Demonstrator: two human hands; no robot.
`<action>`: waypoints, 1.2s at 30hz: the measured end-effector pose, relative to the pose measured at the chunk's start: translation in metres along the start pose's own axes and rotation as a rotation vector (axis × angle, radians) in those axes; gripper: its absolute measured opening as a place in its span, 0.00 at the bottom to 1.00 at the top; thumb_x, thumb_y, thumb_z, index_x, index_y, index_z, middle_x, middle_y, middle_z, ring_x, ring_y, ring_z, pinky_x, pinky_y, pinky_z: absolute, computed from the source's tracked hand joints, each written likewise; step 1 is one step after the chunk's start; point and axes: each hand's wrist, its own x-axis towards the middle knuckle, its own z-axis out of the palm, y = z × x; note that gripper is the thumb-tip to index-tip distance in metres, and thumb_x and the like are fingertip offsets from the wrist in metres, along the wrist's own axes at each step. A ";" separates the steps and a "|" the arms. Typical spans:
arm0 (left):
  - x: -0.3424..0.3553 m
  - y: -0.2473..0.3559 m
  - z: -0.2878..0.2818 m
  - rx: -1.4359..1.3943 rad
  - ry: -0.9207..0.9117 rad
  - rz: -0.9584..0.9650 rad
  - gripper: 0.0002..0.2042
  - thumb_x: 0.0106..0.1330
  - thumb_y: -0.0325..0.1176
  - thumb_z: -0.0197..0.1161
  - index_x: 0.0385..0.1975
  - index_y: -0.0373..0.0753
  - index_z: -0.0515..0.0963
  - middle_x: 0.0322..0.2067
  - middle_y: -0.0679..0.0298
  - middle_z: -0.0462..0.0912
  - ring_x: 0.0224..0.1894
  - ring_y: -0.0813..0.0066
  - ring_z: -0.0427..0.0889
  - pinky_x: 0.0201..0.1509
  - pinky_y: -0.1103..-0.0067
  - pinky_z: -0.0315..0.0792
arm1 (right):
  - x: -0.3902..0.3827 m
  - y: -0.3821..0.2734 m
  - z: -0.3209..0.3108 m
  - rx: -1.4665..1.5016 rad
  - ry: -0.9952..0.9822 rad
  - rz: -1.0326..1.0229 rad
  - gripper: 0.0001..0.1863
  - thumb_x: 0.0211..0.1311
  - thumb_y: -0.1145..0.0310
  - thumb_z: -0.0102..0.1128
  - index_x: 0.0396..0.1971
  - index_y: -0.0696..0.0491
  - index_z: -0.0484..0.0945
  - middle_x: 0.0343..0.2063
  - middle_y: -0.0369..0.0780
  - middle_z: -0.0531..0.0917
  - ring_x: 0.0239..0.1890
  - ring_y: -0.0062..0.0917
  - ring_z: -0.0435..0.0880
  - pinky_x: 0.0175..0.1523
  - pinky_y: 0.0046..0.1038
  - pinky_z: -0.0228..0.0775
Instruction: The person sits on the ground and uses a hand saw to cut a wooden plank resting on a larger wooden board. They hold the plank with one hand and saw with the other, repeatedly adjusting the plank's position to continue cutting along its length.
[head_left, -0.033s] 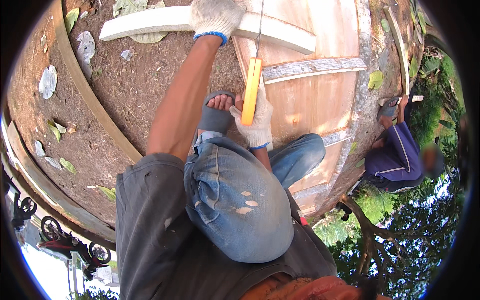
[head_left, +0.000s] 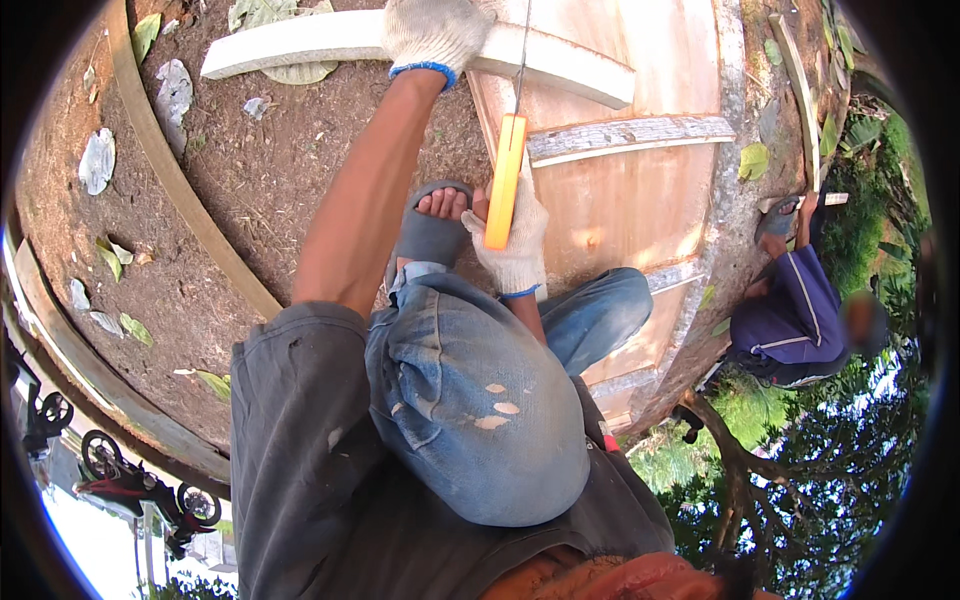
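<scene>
My left hand, in a white knit glove with a blue cuff, is closed over a pale wooden board and presses on it. The board lies across the top of the view, its right end over a plywood panel. My right hand, gloved the same way, grips the yellow handle of a handsaw. The saw's blade, seen edge-on as a thin dark line, runs up from the handle and meets the board just right of my left hand. My right fingers are partly hidden behind the handle.
Bark-edged slats cross the panel. My sandalled foot and bent knee are close to the saw handle. A long timber strip lies on the dirt at left. Another person crouches at right, holding a narrow board.
</scene>
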 end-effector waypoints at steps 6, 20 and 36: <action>0.016 -0.031 -0.002 0.087 -0.061 0.162 0.27 0.73 0.55 0.53 0.32 0.32 0.85 0.30 0.43 0.87 0.38 0.44 0.88 0.47 0.53 0.79 | 0.011 -0.013 0.006 0.236 0.067 -0.035 0.09 0.62 0.76 0.70 0.36 0.57 0.76 0.24 0.34 0.80 0.27 0.17 0.78 0.32 0.24 0.74; -0.012 -0.088 -0.001 0.227 0.159 0.329 0.21 0.69 0.47 0.55 0.25 0.35 0.83 0.27 0.45 0.85 0.32 0.46 0.86 0.41 0.56 0.78 | 0.027 -0.020 -0.017 -0.335 0.122 -0.401 0.10 0.60 0.76 0.73 0.34 0.56 0.77 0.23 0.34 0.77 0.26 0.17 0.75 0.33 0.25 0.71; 0.004 -0.094 -0.016 0.199 0.062 0.429 0.19 0.67 0.44 0.57 0.23 0.35 0.83 0.26 0.44 0.84 0.31 0.46 0.86 0.39 0.57 0.79 | 0.011 -0.024 -0.026 -0.351 0.090 -0.467 0.08 0.63 0.77 0.67 0.28 0.54 0.75 0.22 0.30 0.74 0.25 0.13 0.68 0.30 0.21 0.63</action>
